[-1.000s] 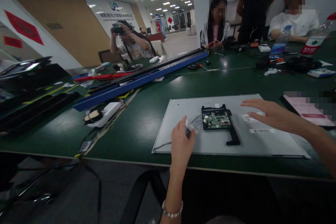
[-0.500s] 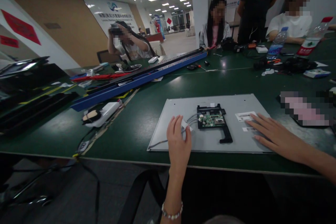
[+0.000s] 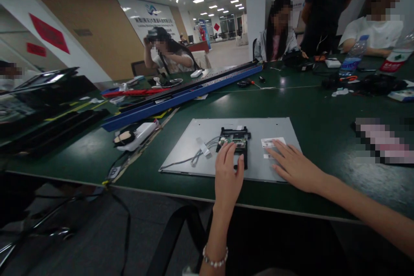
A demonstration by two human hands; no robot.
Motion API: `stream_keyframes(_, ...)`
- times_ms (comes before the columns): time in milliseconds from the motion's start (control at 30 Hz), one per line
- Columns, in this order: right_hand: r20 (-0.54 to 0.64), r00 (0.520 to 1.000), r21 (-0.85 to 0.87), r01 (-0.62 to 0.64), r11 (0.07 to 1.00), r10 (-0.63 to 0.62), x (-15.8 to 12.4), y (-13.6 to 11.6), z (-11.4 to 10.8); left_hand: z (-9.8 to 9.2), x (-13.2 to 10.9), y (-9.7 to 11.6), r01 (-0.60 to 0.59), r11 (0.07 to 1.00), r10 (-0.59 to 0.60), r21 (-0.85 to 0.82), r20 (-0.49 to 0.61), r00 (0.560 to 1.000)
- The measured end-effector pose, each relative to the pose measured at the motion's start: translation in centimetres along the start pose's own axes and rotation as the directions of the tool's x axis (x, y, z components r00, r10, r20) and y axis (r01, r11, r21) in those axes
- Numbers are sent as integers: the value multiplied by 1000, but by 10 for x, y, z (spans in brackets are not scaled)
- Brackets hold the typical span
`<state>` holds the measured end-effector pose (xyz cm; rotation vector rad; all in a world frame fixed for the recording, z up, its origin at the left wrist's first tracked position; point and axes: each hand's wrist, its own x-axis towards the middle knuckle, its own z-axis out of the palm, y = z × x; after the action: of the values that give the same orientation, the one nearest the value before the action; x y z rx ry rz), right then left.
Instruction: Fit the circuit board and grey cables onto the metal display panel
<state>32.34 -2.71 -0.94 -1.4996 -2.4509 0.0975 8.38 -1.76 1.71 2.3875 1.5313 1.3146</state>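
A flat grey metal panel point(image 3: 189, 136) lies on the green table. On it sits a black plastic bracket point(image 3: 248, 135) around a green circuit board point(image 3: 239, 141). Grey cables point(image 3: 179, 165) run left from the board, with a strip of clear tape point(image 3: 203, 147) over them. My left hand point(image 3: 228, 172) has its fingers apart and empty at the board's near edge, hiding part of board and bracket; contact is unclear. My right hand point(image 3: 296, 166) lies flat on the panel's right side, fingers spread, beside a white label point(image 3: 268, 142).
A long blue rail point(image 3: 181, 101) crosses the table diagonally. A white device point(image 3: 139, 136) with a cable lies to the left. At right are a phone-like object point(image 3: 383, 142), a blue-labelled bottle point(image 3: 353, 58) and a red-labelled bottle point(image 3: 396, 59). Several people are around the table.
The panel has shifted left and turned slightly, my right hand moving with it. My left hand has moved from the cables to the board, baring the tape. The camera view has swung left.
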Motion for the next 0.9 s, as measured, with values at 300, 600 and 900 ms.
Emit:
stream_keyframes(300, -14, 998, 51, -64, 997, 65, 58, -52, 12, 0, -1, -3, 21, 1000, -20, -20, 53, 998)
stream_keyframes(600, -26, 999, 93, -35, 995, 38, 81, -76, 16, -3, 4, -6, 35, 999, -36, 10, 66, 997)
stream_keyframes(900, 0, 998, 139, -61, 988, 62, 85, -75, 20, -41, 36, -94, 49, 889, -252, 455, 397, 883)
